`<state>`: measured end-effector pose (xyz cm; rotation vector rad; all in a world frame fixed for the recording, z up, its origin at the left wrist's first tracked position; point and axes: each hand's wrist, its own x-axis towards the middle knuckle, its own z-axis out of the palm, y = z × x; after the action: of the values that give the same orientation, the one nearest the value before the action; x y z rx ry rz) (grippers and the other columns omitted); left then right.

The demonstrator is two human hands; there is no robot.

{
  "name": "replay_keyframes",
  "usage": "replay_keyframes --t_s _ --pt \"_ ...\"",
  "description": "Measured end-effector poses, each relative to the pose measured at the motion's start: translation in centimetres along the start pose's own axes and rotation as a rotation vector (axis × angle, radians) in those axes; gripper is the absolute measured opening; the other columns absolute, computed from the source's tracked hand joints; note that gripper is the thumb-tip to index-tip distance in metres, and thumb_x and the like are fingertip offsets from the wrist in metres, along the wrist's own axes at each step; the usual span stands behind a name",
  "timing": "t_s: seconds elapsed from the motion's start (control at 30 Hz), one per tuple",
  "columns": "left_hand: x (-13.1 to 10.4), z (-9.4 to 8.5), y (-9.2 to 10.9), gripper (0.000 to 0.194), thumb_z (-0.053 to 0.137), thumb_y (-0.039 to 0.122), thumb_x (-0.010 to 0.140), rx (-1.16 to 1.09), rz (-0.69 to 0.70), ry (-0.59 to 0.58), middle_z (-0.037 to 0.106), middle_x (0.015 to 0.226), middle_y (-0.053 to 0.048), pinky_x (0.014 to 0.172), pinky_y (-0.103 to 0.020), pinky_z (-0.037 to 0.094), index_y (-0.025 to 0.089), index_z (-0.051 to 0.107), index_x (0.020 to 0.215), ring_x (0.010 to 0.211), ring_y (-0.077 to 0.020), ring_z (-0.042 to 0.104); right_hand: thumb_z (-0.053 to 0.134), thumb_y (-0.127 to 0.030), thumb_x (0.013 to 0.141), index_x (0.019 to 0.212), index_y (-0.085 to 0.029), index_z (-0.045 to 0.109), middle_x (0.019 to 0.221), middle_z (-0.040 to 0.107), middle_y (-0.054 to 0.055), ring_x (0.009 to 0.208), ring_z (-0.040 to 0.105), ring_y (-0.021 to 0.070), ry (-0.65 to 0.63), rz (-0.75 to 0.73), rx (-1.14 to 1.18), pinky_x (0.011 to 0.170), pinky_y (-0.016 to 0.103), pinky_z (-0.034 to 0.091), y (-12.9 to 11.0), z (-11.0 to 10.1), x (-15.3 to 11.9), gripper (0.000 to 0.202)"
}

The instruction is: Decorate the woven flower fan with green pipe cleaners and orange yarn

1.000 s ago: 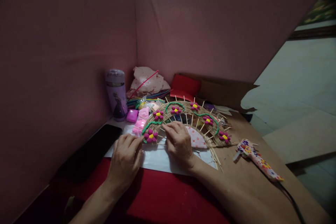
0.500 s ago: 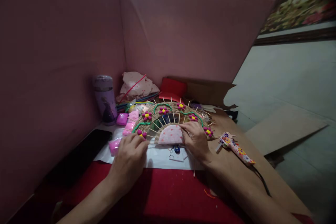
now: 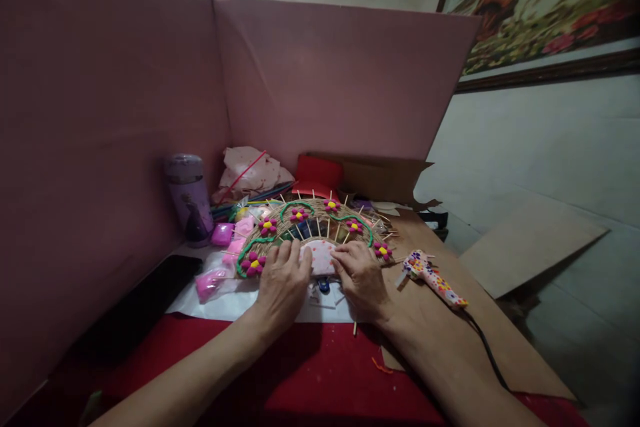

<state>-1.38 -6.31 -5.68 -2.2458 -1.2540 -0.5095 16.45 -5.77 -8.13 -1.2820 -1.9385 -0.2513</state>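
Observation:
A half-round woven twine fan [image 3: 320, 210] with thin sticks stands in front of me, trimmed with magenta and yellow clay flowers and green strips. At its lower middle sits a white half-circle of cloth [image 3: 320, 257] with pink dots. My left hand [image 3: 284, 280] is closed at the left side of this cloth, fingers bent over the fan's lower part. On the other side my right hand [image 3: 364, 278] pinches the cloth's right edge, thumb inward. Both thumbs' undersides and the fan's back are hidden. A small dark blue object [image 3: 324, 285] shows just below the cloth.
A flower-patterned glue gun [image 3: 434, 278] with a black cord lies on cardboard at right. Left stand a purple tumbler [image 3: 190, 203] and pink clay packets [image 3: 210, 285]; a black phone-like slab [image 3: 140, 310] lies nearer. Pink panels [image 3: 320, 80] enclose the back and left.
My left hand has moved right, from the fan's left end to the cloth's left side. My right hand stays at the cloth's right edge. The view has shifted slightly.

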Motion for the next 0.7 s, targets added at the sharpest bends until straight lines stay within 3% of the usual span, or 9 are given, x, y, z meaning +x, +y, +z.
replay_keyframes --t_s 0.2,0.3,0.7 --pt "-1.2 0.3 -1.1 0.034 0.045 0.026 0.086 0.056 -0.191 0.051 0.054 0.126 -0.019 0.085 -0.046 0.038 0.014 0.061 0.114 0.110 -0.0357 0.047 0.054 -0.019 0.085 0.091 -0.020 0.069 0.094 0.064 0.007 0.094 0.051 0.0230 0.006 0.025 0.055 0.083 0.040 0.040 0.4 0.2 -0.1 0.016" --pt "-1.1 0.5 -1.2 0.036 0.046 0.027 0.086 0.049 -0.202 0.061 0.049 0.132 -0.020 0.087 -0.047 0.037 0.012 0.060 0.115 0.113 -0.0367 0.045 0.054 -0.018 0.085 0.089 -0.020 0.069 0.094 0.064 0.007 0.094 0.051 0.0231 0.007 0.041 0.070 0.083 0.039 0.041 0.5 0.2 0.0 0.016" --pt "-0.9 1.7 -1.9 0.040 0.050 0.037 0.084 0.028 -0.215 0.013 0.054 0.128 -0.019 0.088 -0.046 0.037 0.011 0.061 0.113 0.115 -0.0374 0.045 0.054 -0.018 0.085 0.089 -0.020 0.069 0.093 0.063 0.008 0.093 0.051 0.0229 0.004 0.055 0.092 0.082 0.039 0.040 0.3 0.2 -0.1 0.016"
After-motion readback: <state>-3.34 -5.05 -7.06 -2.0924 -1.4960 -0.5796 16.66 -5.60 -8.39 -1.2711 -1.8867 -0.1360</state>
